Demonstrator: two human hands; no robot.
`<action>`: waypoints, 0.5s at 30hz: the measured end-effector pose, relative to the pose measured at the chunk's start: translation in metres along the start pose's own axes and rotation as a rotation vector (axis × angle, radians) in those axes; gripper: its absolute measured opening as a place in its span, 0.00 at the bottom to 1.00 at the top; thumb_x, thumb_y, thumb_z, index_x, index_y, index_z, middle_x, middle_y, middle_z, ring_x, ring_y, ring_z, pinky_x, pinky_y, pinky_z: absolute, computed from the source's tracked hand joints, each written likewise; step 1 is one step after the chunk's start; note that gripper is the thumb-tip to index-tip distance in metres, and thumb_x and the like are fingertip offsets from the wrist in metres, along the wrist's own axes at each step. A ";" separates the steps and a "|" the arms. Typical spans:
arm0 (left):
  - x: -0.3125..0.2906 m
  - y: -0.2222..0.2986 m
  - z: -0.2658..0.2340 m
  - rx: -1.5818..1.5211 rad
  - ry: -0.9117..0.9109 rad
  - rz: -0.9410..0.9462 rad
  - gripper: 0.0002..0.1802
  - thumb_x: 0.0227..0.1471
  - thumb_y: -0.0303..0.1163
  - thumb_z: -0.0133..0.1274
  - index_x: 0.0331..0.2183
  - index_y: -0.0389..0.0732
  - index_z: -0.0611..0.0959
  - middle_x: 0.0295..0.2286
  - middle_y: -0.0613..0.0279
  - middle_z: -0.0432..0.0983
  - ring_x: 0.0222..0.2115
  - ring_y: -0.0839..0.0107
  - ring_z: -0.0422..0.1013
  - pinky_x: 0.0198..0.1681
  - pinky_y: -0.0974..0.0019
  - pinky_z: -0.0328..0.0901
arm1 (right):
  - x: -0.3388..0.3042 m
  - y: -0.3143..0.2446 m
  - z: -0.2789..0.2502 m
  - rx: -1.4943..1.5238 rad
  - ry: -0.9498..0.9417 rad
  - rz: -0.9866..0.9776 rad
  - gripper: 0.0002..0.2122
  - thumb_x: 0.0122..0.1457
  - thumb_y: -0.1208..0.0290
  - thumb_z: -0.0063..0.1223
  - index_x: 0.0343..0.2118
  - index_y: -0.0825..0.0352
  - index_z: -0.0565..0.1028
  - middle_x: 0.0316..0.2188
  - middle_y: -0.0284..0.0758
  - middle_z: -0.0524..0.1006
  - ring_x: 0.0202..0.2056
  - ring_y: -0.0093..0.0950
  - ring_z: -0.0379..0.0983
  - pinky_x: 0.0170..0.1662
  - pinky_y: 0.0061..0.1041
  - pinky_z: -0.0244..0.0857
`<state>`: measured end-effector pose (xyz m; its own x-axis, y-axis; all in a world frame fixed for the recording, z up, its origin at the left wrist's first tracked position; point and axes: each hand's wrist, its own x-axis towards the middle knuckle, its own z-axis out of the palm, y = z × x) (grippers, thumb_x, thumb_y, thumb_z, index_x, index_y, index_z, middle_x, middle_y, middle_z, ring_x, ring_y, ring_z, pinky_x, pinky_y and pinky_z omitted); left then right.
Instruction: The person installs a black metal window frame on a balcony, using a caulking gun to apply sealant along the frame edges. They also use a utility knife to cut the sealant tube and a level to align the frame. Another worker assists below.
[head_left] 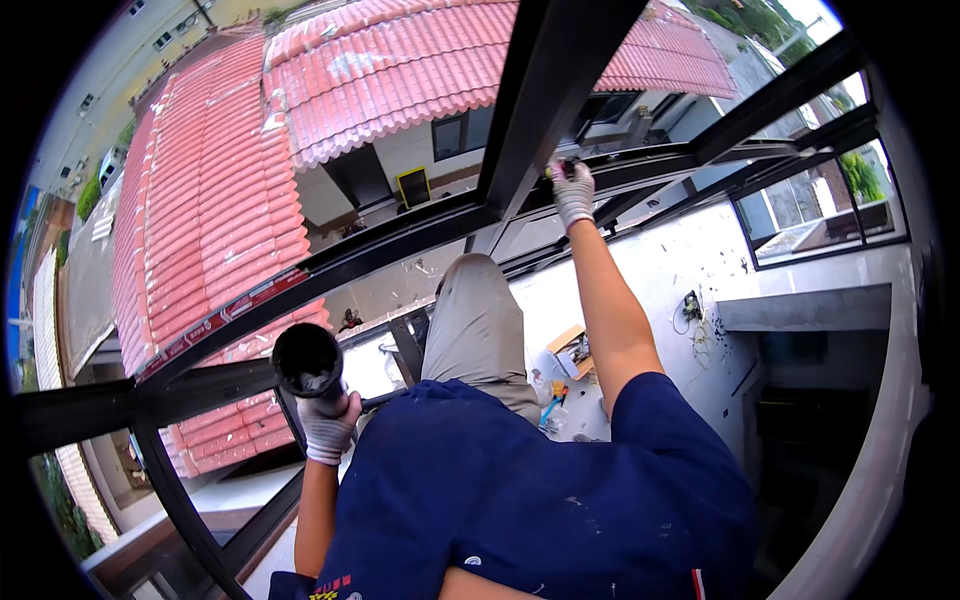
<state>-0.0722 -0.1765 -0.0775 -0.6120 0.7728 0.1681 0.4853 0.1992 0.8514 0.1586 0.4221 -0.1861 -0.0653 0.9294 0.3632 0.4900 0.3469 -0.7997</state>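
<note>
Here: left hand (pixel 328 425) grips black tube (pixel 307 362); right hand (pixel 572 192) on frame (pixel 420 232).

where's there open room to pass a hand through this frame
Open gaps: between the thick black upright and the right diagonal bar, and left of the upright above the crossbar. Crowded at the joint by the right hand, and around the left hand gripping the black tube.

My left hand (pixel 328 425) on tube (pixel 308 362) beside frame bar (pixel 300 275), right hand (pixel 573 192) on upper bar (pixel 640 160), tiled roof (pixel 210 190) beyond, cardboard box (pixel 572 350) on floor (pixel 650 290) below.
</note>
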 end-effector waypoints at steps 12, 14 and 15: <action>-0.018 -0.047 0.021 -0.211 -0.002 -0.238 0.30 0.34 0.32 0.69 0.42 0.41 0.77 0.33 0.55 0.80 0.34 0.61 0.78 0.41 0.62 0.73 | -0.152 -0.277 -0.120 1.010 -0.659 0.097 0.23 0.67 0.49 0.47 0.53 0.64 0.74 0.55 0.43 0.74 0.58 0.36 0.69 0.64 0.35 0.61; -0.013 -0.037 0.025 -0.189 -0.006 -0.200 0.29 0.34 0.32 0.69 0.43 0.42 0.77 0.34 0.55 0.80 0.34 0.60 0.78 0.41 0.61 0.73 | -0.169 -0.322 -0.120 1.101 -0.818 -0.022 0.22 0.66 0.48 0.48 0.52 0.62 0.74 0.55 0.45 0.73 0.59 0.40 0.68 0.64 0.41 0.60; -0.007 -0.019 0.022 -0.140 -0.002 -0.159 0.29 0.34 0.32 0.69 0.43 0.42 0.77 0.34 0.55 0.80 0.34 0.60 0.79 0.41 0.61 0.73 | -0.177 -0.338 -0.118 1.140 -0.869 -0.056 0.23 0.65 0.46 0.49 0.51 0.62 0.73 0.54 0.48 0.73 0.58 0.43 0.68 0.64 0.44 0.59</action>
<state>-0.0637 -0.1720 -0.1058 -0.6727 0.7394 0.0254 0.2910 0.2329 0.9279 0.1073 0.1251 0.0765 -0.7656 0.5478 0.3373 -0.4556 -0.0914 -0.8855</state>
